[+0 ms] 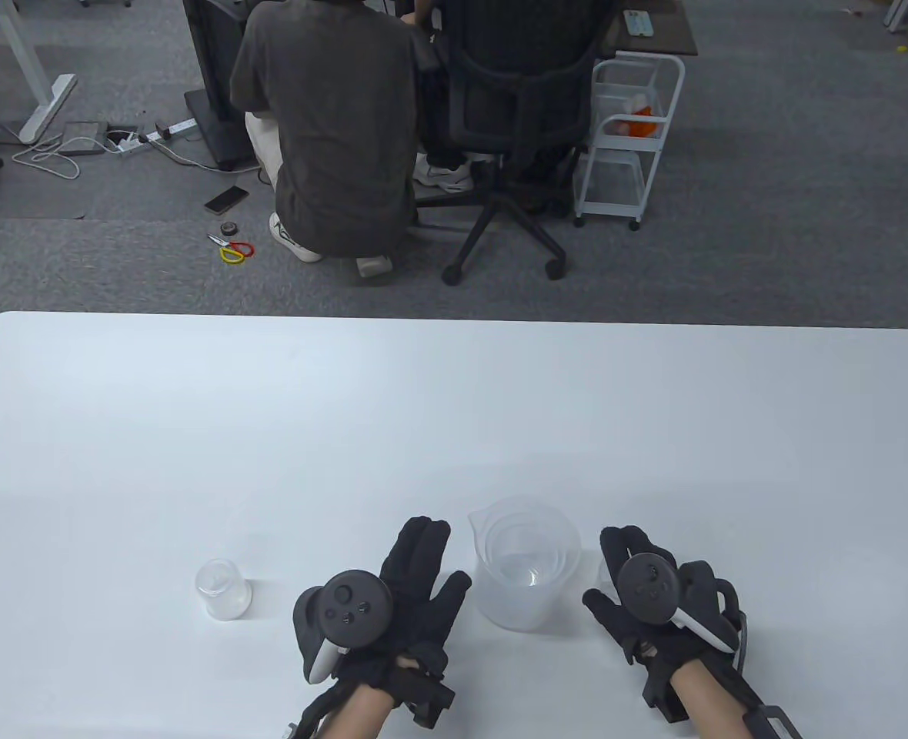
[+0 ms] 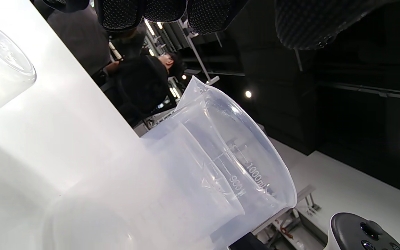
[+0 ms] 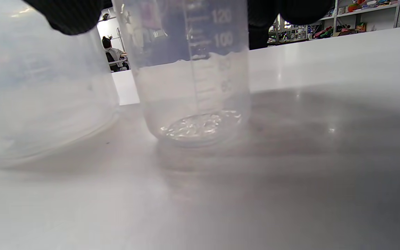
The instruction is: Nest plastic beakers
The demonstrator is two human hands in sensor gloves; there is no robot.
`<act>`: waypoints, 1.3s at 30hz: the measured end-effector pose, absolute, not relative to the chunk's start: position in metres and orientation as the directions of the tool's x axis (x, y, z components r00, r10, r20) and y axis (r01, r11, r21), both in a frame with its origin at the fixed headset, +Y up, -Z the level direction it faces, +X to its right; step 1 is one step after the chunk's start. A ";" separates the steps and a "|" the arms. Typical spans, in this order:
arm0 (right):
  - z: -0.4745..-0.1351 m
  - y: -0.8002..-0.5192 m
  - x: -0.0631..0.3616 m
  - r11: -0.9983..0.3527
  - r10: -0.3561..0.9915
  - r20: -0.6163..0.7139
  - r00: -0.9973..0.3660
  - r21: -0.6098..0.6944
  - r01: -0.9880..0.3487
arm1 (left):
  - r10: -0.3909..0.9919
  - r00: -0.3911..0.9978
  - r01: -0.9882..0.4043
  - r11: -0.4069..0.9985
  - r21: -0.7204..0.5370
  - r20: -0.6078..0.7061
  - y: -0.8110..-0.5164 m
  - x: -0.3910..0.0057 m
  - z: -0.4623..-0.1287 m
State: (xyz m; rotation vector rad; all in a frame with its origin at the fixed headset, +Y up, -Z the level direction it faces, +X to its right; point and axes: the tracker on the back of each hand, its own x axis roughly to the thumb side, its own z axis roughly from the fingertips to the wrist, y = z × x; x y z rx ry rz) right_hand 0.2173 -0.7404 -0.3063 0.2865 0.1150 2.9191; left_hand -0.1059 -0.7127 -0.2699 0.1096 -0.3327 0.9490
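My left hand (image 1: 404, 596) in its black sensor glove lies just left of the big clear plastic beaker (image 1: 525, 566), fingers stretched out and pointing away from me, the thumb spread toward the beaker's wall but holding nothing; whether the palm actually touches the white table (image 1: 454, 416) I cannot tell. In the left wrist view the gloved fingertips (image 2: 165, 10) hang along the top edge, apart from the beaker, whose printed scale shows 1000 ml near the rim. At least one smaller clear beaker (image 2: 200, 180) already sits nested inside it, its rim lower than the big one's spout. My right hand (image 1: 654, 600) is just right of that stack, and under its fingers stands a small clear plastic beaker (image 3: 193, 80) with a graduated scale, upright on the table and just beside the large beaker's base. From the table view only a sliver of it shows beside the glove. The right wrist view shows dark fingers (image 3: 68, 15) above and around its upper part, but the contact itself is cut off by the frame, so I cannot tell whether I grip it or only hover around it. Well off to the left, beyond my left hand, a tiny clear plastic beaker (image 1: 223, 589) stands alone on the tabletop, apart from both hands.
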 end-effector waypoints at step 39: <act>-0.306 -0.601 0.151 -0.944 0.221 0.376 -0.900 -0.150 -0.294 | 0.782 0.537 -0.813 0.580 -0.053 0.317 -0.713 -0.108 -0.270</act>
